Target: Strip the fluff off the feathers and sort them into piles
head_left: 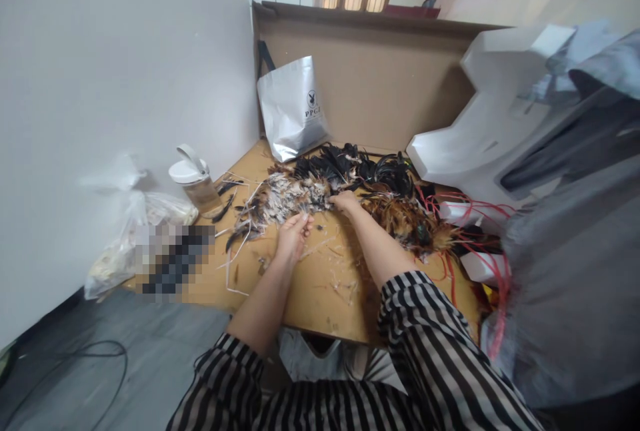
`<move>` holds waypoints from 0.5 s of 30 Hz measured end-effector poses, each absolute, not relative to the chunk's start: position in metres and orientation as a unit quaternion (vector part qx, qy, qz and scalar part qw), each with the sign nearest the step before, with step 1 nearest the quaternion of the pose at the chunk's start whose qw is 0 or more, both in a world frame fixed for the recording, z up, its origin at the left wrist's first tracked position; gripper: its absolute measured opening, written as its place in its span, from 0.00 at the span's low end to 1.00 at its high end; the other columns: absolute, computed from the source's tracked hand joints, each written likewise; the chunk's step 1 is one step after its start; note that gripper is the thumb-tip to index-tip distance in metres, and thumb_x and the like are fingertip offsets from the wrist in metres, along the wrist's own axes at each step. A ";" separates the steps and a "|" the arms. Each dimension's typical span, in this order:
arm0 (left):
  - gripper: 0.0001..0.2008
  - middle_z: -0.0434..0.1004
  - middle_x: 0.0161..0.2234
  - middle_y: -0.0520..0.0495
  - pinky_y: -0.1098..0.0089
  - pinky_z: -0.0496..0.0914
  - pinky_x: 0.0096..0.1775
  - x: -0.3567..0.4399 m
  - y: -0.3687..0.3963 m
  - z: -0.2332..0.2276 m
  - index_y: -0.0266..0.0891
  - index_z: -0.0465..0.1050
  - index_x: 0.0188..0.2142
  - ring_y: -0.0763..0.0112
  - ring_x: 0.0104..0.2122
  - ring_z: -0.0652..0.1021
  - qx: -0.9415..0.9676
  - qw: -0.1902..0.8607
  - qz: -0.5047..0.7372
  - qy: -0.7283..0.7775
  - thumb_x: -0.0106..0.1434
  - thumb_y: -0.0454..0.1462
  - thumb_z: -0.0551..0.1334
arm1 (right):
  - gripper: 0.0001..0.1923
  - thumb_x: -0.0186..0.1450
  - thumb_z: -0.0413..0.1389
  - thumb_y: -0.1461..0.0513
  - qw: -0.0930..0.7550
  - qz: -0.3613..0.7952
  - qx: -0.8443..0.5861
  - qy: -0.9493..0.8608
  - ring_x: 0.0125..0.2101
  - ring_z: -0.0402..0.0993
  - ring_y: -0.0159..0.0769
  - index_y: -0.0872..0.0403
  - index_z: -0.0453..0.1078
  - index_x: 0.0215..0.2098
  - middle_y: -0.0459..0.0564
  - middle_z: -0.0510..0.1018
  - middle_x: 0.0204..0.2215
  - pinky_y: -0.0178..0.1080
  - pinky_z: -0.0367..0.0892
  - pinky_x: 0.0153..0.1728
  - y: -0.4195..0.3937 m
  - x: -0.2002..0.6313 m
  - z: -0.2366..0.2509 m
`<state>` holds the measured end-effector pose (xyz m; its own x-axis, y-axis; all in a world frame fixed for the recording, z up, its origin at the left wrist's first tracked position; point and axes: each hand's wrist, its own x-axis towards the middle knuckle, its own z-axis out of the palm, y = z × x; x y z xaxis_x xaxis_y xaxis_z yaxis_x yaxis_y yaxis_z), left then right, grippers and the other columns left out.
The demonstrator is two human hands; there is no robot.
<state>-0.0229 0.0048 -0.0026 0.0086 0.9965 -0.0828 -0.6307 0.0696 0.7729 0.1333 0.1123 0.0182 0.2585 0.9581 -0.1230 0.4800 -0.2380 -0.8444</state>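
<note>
Left hand (294, 229) pinches a thin pale quill between fingertips; right hand (345, 201) rests fingers-down on the feathers (300, 191), and I cannot tell if it grips any
They lie in a loose heap mid-table (310, 297), between the jar (196, 183) and the red cords (460, 231): white-grey down, black plumes behind, brown ones to the right. I judge them near weightless, soft in the vane, stiff in the shaft, easily bent or blown, so I take each by the bare quill end

Black and brown feathers (320, 184) (striped black-and-white sleeves (425, 324))
</note>
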 end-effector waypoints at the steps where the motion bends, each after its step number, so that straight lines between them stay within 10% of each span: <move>1: 0.13 0.72 0.25 0.50 0.81 0.58 0.21 -0.023 0.005 -0.003 0.33 0.68 0.30 0.85 0.19 0.68 0.278 0.655 0.622 0.327 0.45 0.38 0.65 | 0.08 0.41 0.59 0.63 0.364 0.349 -0.703 -0.501 0.15 0.59 0.27 0.58 0.65 0.17 0.43 0.62 0.09 0.31 0.52 0.16 0.106 0.138 0.023; 15: 0.10 0.73 0.25 0.49 0.82 0.60 0.20 -0.026 0.007 -0.009 0.33 0.69 0.30 0.84 0.19 0.70 0.290 0.657 0.628 0.301 0.46 0.34 0.65 | 0.23 0.45 0.54 0.46 0.262 0.334 -0.626 -0.654 0.12 0.52 0.22 0.59 0.65 0.14 0.41 0.60 0.08 0.30 0.48 0.15 -0.001 0.158 0.040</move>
<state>-0.0255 0.0073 -0.0087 0.0304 0.9990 -0.0316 -0.6492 0.0438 0.7593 0.1581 -0.0006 0.0401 -0.0783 0.9941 -0.0753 0.6446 -0.0072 -0.7645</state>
